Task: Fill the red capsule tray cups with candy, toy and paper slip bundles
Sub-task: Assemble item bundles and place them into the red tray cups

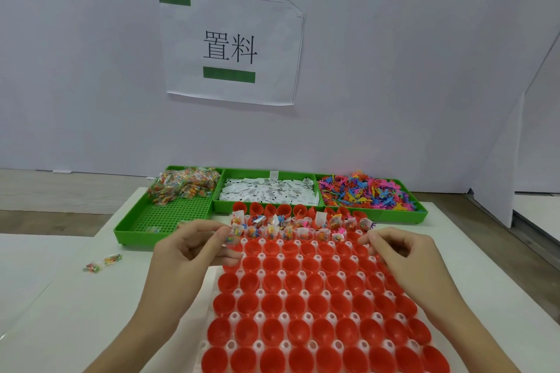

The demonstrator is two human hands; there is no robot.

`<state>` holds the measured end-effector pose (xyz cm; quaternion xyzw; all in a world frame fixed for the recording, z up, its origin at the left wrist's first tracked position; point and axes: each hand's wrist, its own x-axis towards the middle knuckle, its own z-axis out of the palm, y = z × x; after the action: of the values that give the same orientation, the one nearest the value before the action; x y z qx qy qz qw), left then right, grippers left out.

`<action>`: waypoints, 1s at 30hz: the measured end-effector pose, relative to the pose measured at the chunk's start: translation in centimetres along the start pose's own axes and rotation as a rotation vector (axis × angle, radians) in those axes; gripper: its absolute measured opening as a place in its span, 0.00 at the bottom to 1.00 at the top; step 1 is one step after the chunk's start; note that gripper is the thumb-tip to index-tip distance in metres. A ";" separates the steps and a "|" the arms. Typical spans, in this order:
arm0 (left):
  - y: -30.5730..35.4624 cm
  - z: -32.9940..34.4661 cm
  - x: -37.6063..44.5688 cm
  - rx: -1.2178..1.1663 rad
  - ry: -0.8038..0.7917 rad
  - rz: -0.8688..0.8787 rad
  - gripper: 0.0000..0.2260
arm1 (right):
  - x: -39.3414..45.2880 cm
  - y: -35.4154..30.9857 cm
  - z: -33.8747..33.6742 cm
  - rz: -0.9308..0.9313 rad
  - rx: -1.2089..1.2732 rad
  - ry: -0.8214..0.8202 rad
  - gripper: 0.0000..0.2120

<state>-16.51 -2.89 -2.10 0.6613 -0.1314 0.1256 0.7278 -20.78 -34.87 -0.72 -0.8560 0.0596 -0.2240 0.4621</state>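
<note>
Likely to spill: held a candy packet (229, 238) pinched in left hand (194, 247) fingertips over the near-left cup of the filled rows, with bundles already standing tall and loose in the far cups of the red capsule tray (306, 300). Could have knocked neighbours over with a careless brush. Kept right hand (403, 251) at the tray's right edge, fingers curled; could not tell whether anything was pinched there. Could also have dropped a bundle between cups. Worked on a white tabletop (54, 297), with green bins of candy (185, 185), paper slips (269, 191) and toys (366, 191) behind, two stray packets (103, 263) lying left, and a paper sign (233, 48) on the pale wall.
</note>
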 end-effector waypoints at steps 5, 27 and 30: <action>0.0 0.2 -0.2 -0.115 0.004 -0.147 0.07 | -0.4 -0.5 0.4 -0.038 -0.006 -0.042 0.13; 1.7 -0.3 -0.2 -0.066 -0.029 -0.145 0.09 | 15.7 -2.4 7.3 -0.382 -1.093 -0.480 0.31; 1.6 -0.3 -0.1 -0.058 -0.020 -0.155 0.10 | 16.4 -1.6 7.4 -0.490 -1.215 -0.524 0.30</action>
<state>-17.15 -2.39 -0.63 0.6492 -0.0908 0.0583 0.7530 -3.07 -33.40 2.48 -0.9770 -0.1338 -0.0353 -0.1621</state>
